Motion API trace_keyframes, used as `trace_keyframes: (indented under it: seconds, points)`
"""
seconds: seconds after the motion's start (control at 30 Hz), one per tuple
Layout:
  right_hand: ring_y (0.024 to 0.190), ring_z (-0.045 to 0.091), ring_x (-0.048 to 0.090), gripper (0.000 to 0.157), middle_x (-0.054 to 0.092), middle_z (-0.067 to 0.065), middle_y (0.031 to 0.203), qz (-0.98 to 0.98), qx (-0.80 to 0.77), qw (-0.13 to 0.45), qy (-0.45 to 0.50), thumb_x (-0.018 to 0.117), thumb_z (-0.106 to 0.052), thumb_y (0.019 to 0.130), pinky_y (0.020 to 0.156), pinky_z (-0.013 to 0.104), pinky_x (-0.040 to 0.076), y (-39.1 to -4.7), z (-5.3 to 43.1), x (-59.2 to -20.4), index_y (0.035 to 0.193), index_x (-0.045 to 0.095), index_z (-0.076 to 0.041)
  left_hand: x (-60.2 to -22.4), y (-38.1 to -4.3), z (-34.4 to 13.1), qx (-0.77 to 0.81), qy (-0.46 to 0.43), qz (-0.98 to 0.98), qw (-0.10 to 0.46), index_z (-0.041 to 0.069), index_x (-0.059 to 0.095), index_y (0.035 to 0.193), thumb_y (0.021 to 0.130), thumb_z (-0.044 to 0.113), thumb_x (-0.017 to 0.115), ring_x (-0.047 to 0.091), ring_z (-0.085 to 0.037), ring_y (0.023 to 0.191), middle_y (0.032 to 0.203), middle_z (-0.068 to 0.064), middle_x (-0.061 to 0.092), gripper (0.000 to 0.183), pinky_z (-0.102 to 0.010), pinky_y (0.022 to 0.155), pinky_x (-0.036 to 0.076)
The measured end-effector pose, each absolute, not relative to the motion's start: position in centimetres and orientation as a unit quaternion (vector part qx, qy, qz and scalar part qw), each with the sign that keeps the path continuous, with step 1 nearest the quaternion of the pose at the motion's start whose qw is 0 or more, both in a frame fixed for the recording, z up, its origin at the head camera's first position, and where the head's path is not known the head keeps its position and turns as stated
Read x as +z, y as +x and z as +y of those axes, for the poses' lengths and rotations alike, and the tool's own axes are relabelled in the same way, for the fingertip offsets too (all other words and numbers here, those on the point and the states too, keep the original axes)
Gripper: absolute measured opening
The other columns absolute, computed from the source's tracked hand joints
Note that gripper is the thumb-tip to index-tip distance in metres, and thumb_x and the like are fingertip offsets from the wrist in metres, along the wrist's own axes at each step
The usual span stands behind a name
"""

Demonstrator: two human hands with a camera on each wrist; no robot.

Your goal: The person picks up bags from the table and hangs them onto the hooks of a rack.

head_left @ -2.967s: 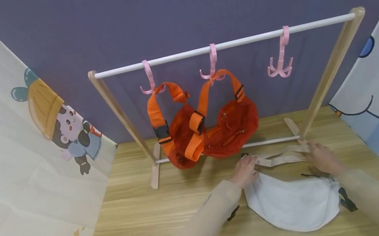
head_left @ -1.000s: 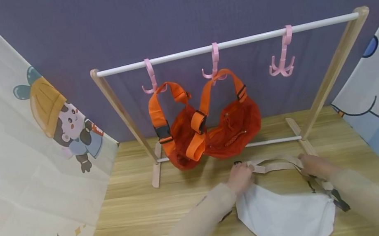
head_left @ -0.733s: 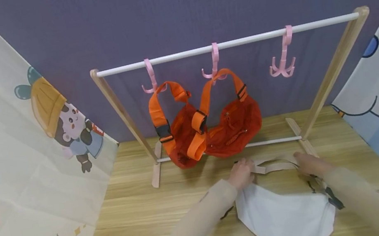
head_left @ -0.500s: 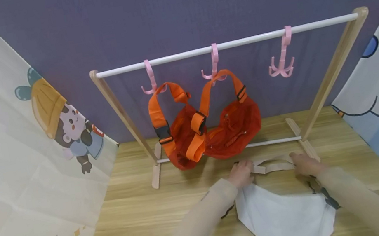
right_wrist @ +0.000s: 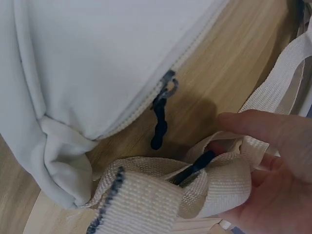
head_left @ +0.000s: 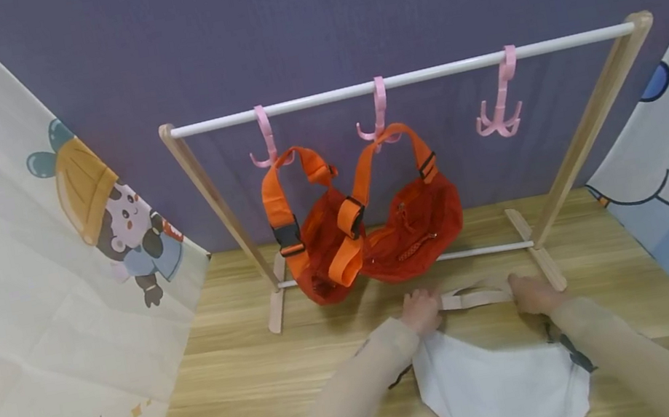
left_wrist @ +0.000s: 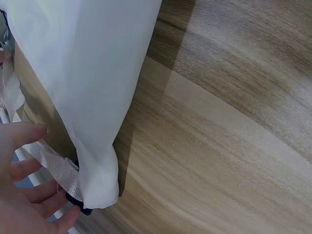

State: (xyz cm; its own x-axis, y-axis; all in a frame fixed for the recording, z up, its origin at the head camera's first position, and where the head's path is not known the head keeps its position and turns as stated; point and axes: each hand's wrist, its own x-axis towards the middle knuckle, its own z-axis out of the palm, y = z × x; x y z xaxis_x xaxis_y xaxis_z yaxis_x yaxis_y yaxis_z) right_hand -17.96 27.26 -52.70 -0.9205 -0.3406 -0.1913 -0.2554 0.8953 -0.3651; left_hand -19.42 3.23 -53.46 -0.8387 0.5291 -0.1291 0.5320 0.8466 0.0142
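Note:
A white waist bag (head_left: 503,379) lies on the wooden surface, low in the head view, its beige strap (head_left: 476,298) stretched along the far side. My left hand (head_left: 421,312) holds the strap near the bag's left end; in the left wrist view the webbing (left_wrist: 53,165) passes between thumb and fingers. At the other side my right hand (head_left: 531,293) grips the strap. The right wrist view shows doubled, twisted webbing (right_wrist: 226,187) in its curled fingers, the thumb held out. A dark zipper pull (right_wrist: 159,122) dangles from the bag's edge.
Behind the hands stands a rack with a white rail (head_left: 316,100) and wooden legs. Two orange-red waist bags (head_left: 410,225) hang from pink hooks (head_left: 380,108) on it; a third pink hook (head_left: 498,104) bears nothing. Printed curtains (head_left: 4,256) flank the surface.
The white bag has shifted toward me and slightly left. My right hand has come left along the strap, closer to my left hand, which has also moved a little left.

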Motion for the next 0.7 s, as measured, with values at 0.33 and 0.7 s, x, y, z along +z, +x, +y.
trace_keyframes:
  seconds: [0.33,0.7]
  points:
    - [0.063,0.022,0.050,0.025,0.053,0.009,0.070,0.960,-0.165,0.172,-0.145,0.057,0.012,0.063,0.058,0.036,0.044,-17.96,26.79,-52.32,0.086,0.050,0.007,-53.55,-19.32,3.21,-0.022,0.274,0.960,0.051,0.019,0.065,0.074,0.073,0.023,0.066,0.048,-0.016,0.084,0.087,0.003,0.061,0.004,-0.031,0.070,0.031]
    - [0.059,0.020,0.048,0.016,0.052,0.010,0.067,0.962,-0.165,0.170,-0.139,0.055,0.008,0.067,0.053,0.034,0.042,-18.18,27.06,-51.71,0.082,0.052,0.005,-53.28,-20.00,2.28,-0.008,0.295,0.954,0.057,0.016,0.061,0.079,0.074,0.022,0.065,0.053,-0.016,0.081,0.085,-0.002,0.058,0.009,-0.030,0.066,0.038]
